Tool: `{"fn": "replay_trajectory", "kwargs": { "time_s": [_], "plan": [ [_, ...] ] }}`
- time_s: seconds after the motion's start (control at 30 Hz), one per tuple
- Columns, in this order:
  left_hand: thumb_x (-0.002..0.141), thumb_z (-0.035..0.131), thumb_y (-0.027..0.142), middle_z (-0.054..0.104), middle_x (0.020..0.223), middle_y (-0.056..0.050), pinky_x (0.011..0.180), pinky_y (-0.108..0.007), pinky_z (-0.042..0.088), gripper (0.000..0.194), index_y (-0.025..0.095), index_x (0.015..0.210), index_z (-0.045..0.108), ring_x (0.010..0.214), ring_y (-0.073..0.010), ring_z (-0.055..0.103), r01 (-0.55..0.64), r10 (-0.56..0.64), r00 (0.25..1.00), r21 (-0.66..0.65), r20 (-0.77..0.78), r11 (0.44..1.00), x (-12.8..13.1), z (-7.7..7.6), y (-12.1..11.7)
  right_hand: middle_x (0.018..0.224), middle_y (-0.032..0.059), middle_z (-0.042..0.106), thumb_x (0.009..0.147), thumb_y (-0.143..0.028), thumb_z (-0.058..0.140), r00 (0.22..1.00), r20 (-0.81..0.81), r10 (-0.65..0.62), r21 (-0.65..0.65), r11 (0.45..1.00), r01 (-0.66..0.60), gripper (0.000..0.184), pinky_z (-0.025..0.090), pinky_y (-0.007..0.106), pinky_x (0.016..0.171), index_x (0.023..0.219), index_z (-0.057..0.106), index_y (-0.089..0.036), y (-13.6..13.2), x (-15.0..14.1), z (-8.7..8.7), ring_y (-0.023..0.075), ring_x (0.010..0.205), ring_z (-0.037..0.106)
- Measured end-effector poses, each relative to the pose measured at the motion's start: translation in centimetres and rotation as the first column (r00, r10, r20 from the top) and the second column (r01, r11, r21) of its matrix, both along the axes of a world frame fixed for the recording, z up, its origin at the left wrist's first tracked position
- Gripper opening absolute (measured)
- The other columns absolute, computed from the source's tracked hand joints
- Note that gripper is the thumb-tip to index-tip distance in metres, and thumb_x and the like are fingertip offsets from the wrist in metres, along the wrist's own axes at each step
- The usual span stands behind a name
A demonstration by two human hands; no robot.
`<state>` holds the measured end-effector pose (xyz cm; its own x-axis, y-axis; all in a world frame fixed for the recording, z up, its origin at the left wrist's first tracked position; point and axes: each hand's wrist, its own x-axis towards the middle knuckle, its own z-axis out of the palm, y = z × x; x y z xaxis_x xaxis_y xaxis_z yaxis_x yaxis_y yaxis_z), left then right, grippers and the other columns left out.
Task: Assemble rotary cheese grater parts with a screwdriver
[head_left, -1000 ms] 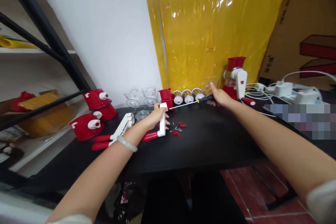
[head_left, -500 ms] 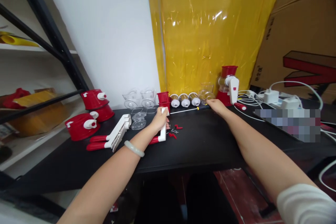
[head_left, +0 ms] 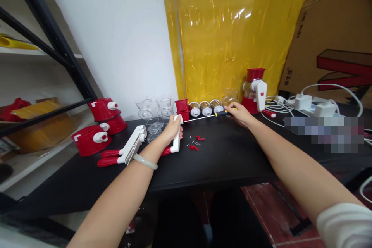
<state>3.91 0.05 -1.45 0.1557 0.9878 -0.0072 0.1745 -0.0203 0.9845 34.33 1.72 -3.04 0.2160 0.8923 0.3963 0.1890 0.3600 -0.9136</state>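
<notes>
My left hand [head_left: 172, 128] is closed around a white crank handle [head_left: 176, 144] with a red grip, held just above the black table. In my right hand [head_left: 238, 114] is a screwdriver [head_left: 221, 114] with a black-and-yellow handle. Its long shaft runs level to the left, and the tip reaches the top end of the crank handle; the exact contact is too small to see. On the table to the right of my left hand lie small red plastic pieces [head_left: 194, 148] and several tiny screws [head_left: 196, 143]. Red square hoppers [head_left: 182, 110] stand behind the tip.
Metal grater drums [head_left: 205, 109] line the back, beside clear plastic parts [head_left: 155, 104]. An assembled red-and-white grater [head_left: 252, 93] stands right, near cables and white plugs [head_left: 303, 102]. Red bases [head_left: 95, 138] and two more crank handles [head_left: 132, 145] lie left. A cardboard box [head_left: 334, 35] leans right.
My right hand has come slightly up with the screwdriver, whose handle now shows more clearly. The crank handle in my left hand has shifted a little left. The view has moved slightly.
</notes>
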Motion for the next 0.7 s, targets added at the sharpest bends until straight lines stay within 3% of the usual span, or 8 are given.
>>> {"fn": "replay_trajectory", "kwargs": {
  "time_s": [0.17,0.23,0.33,0.5,0.7],
  "plan": [
    [0.095,0.036,0.052,0.045,0.058,0.008,0.039,-0.021,0.043,0.028,0.028,0.11,0.035,0.036,-0.0085,0.043,0.006,-0.005,1.0,0.009,-0.007,1.0,0.17,-0.01,0.16,0.063,-0.0036,0.052,0.058,-0.059,0.079,0.985,-0.149,0.086,0.018,0.996,-0.084,0.05,0.039,0.021,0.047,0.068,0.05,-0.02,0.18,0.07,0.15,0.0087,0.054,0.049],
    [0.095,0.034,0.053,0.045,0.059,0.008,0.039,-0.021,0.043,0.031,0.028,0.114,0.034,0.036,-0.0086,0.043,-0.04,0.04,0.999,0.044,-0.012,0.998,0.44,-0.17,0.31,0.054,-0.0024,0.052,0.07,-0.07,0.064,0.986,-0.144,0.087,-0.08,0.992,-0.099,0.051,0.035,0.022,0.041,0.07,0.051,-0.02,0.19,0.12,0.13,0.0093,0.044,0.046],
    [0.094,0.04,0.052,0.045,0.059,0.008,0.039,-0.022,0.044,0.035,0.028,0.119,0.033,0.035,-0.0099,0.045,-0.099,0.103,0.994,0.108,-0.034,0.989,0.59,-0.53,0.56,0.038,-0.0027,0.042,0.081,-0.077,0.039,1.0,-0.002,0.026,-0.246,0.969,-0.026,0.06,0.025,0.024,0.033,0.071,0.054,-0.02,-0.02,0.14,0.07,0.01,0.03,0.033],
    [0.093,0.044,0.054,0.046,0.059,0.007,0.04,-0.024,0.045,0.041,0.027,0.123,0.036,0.036,-0.0111,0.048,-0.092,0.111,0.99,0.191,-0.091,0.977,0.18,-0.88,0.81,0.037,-0.0043,0.04,0.079,-0.071,0.053,0.99,0.139,0.028,-0.292,0.956,0.014,0.053,0.025,0.023,0.035,0.065,0.049,-0.021,-0.31,0.1,-0.03,0.0087,0.031,0.033],
    [0.094,0.041,0.05,0.045,0.058,0.008,0.04,-0.024,0.046,0.035,0.025,0.119,0.037,0.036,-0.0101,0.046,-0.071,0.077,0.994,0.083,-0.076,0.994,0.25,-0.52,0.18,0.039,-0.0077,0.032,0.077,-0.065,0.061,0.996,0.045,0.081,-0.28,0.958,-0.065,0.048,0.02,0.021,0.037,0.066,0.043,-0.022,0.33,0.31,-0.6,0.0069,0.035,0.028]
  ]
}}
